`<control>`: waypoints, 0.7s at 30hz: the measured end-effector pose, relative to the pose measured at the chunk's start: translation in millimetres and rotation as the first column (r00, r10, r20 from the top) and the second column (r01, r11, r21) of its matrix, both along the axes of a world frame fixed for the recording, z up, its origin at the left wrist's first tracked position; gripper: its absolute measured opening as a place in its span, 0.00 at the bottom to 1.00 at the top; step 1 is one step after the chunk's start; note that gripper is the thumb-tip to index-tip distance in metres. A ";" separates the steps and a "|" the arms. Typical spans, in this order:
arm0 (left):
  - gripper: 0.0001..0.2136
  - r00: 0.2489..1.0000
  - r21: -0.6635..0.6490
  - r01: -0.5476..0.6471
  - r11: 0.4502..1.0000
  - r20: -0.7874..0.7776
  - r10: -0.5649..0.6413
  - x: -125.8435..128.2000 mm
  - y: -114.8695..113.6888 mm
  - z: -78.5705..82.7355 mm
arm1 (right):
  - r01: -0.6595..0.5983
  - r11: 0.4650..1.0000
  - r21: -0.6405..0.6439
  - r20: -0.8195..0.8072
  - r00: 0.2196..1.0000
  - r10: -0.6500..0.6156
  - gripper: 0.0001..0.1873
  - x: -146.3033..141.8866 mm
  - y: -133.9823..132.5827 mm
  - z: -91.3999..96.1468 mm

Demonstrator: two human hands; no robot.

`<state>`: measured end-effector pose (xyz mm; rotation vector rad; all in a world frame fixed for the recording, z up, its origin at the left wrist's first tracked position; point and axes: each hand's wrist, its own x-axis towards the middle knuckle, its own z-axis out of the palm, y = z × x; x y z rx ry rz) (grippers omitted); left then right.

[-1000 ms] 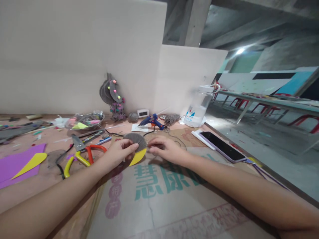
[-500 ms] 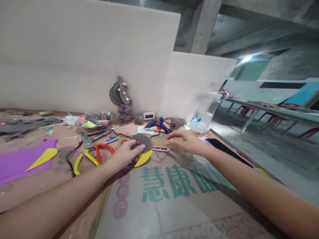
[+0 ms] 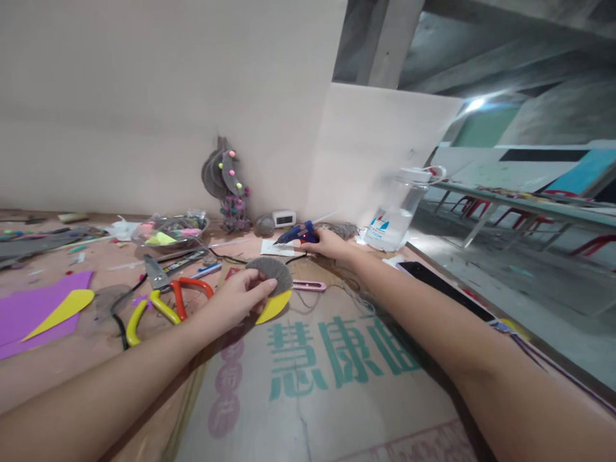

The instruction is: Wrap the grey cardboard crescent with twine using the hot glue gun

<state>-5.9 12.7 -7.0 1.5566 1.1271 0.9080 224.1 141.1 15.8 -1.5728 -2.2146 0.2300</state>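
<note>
Left hand (image 3: pixel 235 298) pinches grey disc (image 3: pixel 270 272); right hand (image 3: pixel 330 244) hides glue gun (image 3: pixel 290 235) handle

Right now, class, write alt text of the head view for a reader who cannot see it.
The left hand pinches a grey disc over a yellow piece; the right hand rests on a blue glue gun farther back. Pliers lie to the left.

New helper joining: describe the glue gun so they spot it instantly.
Find the back corner where the white boards meet. Just in front, the right hand touches the glue gun. It alone is blue and pistol-shaped, unlike the yellow and orange pliers.
</note>
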 end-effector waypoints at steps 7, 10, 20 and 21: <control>0.15 1.000 0.003 0.014 1.000 0.009 -0.014 -1.6 3.6 -6.7 | 0.061 0.998 -0.034 -0.114 0.991 -0.065 0.15 -4.6 0.5 -2.5; 0.15 0.999 -0.017 0.003 1.000 0.047 -0.003 -1.6 3.5 -7.4 | 0.014 0.996 -0.087 -0.201 0.979 -0.031 0.14 -3.1 -9.4 4.2; 0.14 0.993 0.019 -0.099 0.995 0.070 0.098 -1.7 1.8 0.3 | 0.000 0.992 -0.124 -0.387 0.921 -0.049 0.15 15.8 -102.9 15.0; 0.14 0.992 0.027 -0.109 0.994 0.067 0.107 -1.9 2.1 0.0 | 0.040 0.991 -0.124 -0.384 0.919 -0.086 0.16 16.1 -112.2 12.2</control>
